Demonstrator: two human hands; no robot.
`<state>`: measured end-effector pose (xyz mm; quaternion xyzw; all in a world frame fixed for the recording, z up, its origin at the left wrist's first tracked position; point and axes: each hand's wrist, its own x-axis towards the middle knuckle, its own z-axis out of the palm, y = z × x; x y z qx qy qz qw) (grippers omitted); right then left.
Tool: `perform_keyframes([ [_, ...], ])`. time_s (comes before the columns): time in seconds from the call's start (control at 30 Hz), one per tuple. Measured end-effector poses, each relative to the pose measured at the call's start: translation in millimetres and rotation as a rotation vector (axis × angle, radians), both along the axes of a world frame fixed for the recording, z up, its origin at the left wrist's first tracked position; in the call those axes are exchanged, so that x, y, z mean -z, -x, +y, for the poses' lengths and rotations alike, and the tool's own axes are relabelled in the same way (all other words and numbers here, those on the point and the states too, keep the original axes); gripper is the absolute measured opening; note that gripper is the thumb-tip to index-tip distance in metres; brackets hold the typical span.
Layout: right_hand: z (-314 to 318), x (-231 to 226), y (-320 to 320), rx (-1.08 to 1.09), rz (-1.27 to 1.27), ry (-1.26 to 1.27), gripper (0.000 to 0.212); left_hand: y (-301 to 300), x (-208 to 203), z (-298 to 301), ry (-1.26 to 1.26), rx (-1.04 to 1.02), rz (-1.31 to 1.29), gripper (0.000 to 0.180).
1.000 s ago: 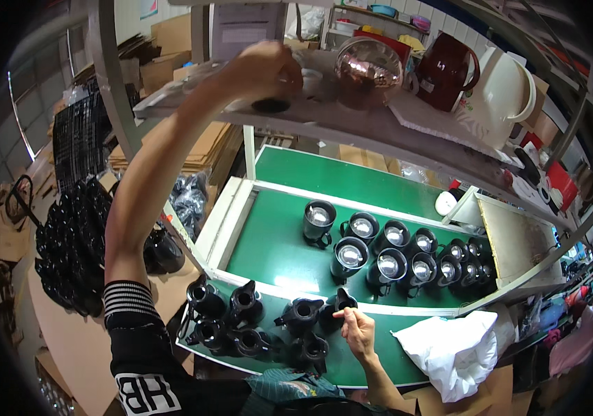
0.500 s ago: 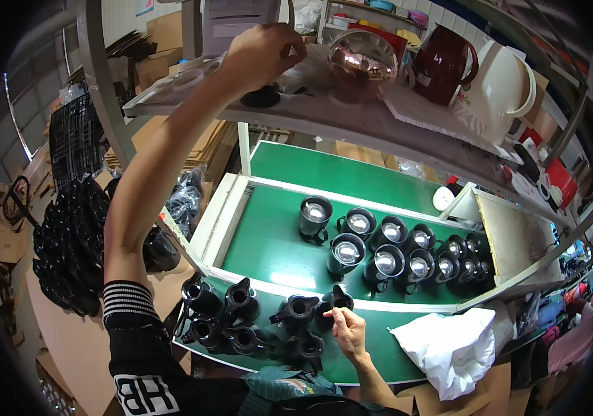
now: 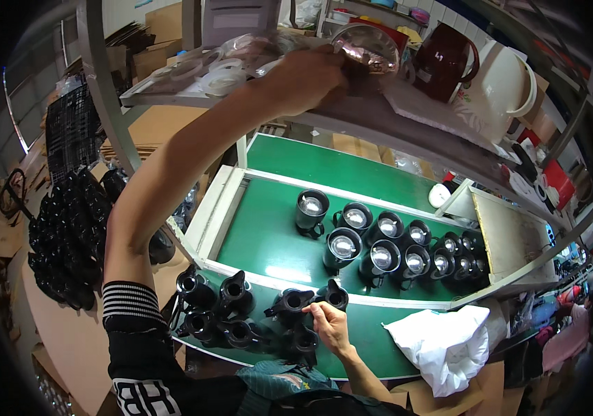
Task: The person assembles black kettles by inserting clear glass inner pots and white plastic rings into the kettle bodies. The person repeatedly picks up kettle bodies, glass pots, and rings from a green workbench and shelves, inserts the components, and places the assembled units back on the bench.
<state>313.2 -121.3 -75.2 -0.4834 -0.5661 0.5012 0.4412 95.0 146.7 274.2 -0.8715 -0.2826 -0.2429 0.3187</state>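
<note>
Raised over the shelf (image 3: 407, 139), my left hand (image 3: 314, 78) is at the left edge of a shiny metal bowl-shaped part (image 3: 369, 47); its fingers are smeared and partly hidden, so any grip is unclear. Lower down, my right hand (image 3: 331, 327) is closed in a pinch beside the black jugs (image 3: 291, 305) on the green worktop (image 3: 365, 322). What its fingertips hold, if anything, is too small to make out. Several black jugs with spouts and open tops stand there, including one jug (image 3: 334, 295) just above the right hand.
Black jugs with shiny insides (image 3: 343, 248) stand in rows on the green surface behind. A white bag (image 3: 442, 347) lies at the right. White rings (image 3: 223, 82), a dark red kettle (image 3: 443, 62) and a white jug (image 3: 494, 83) rest on the shelf. Black parts (image 3: 67, 243) are piled left.
My left hand has moved right along the shelf to the shiny metal part, uncovering the white rings. My right hand has shifted slightly left; the view has shifted a little too.
</note>
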Motion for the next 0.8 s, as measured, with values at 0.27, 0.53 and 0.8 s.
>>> perform_keyframes([
  [0.27,-14,14,-18,0.074,0.008,0.059,0.030,1,-4,-8,0.167,0.199,-0.116,0.017],
  [0.53,-16,14,-17,0.082,0.002,0.046,0.030,13,-19,-42,0.821,0.396,-0.515,0.028],
  [0.8,-13,6,-11,0.034,0.013,0.030,0.030,20,0,-75,1.067,0.574,-0.595,0.034],
])
